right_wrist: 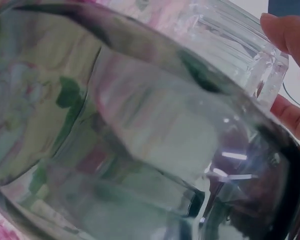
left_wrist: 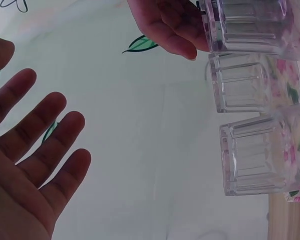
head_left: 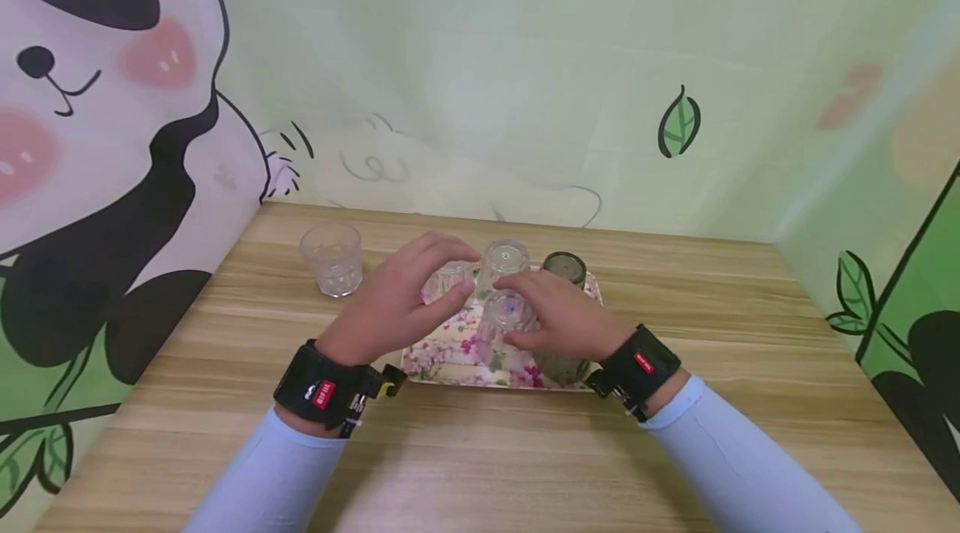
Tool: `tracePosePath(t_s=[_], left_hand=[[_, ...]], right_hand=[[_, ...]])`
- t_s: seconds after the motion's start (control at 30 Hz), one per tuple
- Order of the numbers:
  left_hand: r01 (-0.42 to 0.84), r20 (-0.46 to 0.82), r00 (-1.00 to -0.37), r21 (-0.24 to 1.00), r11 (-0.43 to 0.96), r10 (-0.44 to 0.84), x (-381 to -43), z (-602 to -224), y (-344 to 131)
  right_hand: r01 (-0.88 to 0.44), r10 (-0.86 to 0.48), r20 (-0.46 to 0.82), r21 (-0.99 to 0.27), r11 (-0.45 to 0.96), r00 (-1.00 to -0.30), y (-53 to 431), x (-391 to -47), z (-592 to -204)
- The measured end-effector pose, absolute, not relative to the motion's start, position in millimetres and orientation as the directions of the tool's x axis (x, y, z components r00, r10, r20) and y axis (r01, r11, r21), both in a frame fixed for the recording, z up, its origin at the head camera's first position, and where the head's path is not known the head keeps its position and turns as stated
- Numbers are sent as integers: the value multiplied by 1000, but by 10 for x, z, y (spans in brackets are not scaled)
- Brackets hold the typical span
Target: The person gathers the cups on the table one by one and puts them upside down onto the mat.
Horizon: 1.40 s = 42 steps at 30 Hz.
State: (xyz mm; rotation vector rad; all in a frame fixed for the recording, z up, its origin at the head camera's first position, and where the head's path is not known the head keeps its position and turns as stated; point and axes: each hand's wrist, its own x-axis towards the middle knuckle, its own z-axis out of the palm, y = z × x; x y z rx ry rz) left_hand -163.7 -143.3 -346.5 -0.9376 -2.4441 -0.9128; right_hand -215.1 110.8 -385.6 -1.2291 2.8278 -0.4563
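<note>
Several clear glasses stand upside down on a floral tray (head_left: pixel 442 362). My right hand (head_left: pixel 566 318) curves its thumb and fingers about the base of the front clear glass (head_left: pixel 510 312); the contact is partly hidden. Over the tray's left side hovers my left hand (head_left: pixel 405 296), fingers spread and holding nothing. It is nearest the left clear glass (head_left: pixel 452 275), partly covered by it. Another clear glass (head_left: pixel 505 256) stands behind the front one. A smoky dark glass (head_left: pixel 565 266) sits at the tray's back right. One more smoky glass (right_wrist: pixel 139 150) fills the right wrist view, below that wrist.
An upright clear glass (head_left: pixel 332 260) stands on the wooden table (head_left: pixel 480 458), left of the tray. A cloth with a panda and leaves (head_left: pixel 450 100) hangs behind the table and along its sides.
</note>
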Motion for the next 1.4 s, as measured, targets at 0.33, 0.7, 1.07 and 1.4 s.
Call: tracePosePath(t_s=[0.33,0.7,1.07,1.4], left_hand=[[705,537,-701,426,566,469,-1646,-3486,-1398],[721,548,-686,420,551,479,-1646,-3525,-1345],[750,599,-651,417,513,466,-1652,-3568,-1305],[759,579,-644,403,511,500,-1644,-3571,-1272]], right_hand=[[-717,-710,159,-319,620,-686,1182,-2139,-3862],[-735,-686,280,-370,568,-671,1360,-2088,-3785],[-728,-655,332,-420,542,-679,1538,-2027,-3738],[-746,-604,442,-449,491,-663,1651,-1929,-3658]])
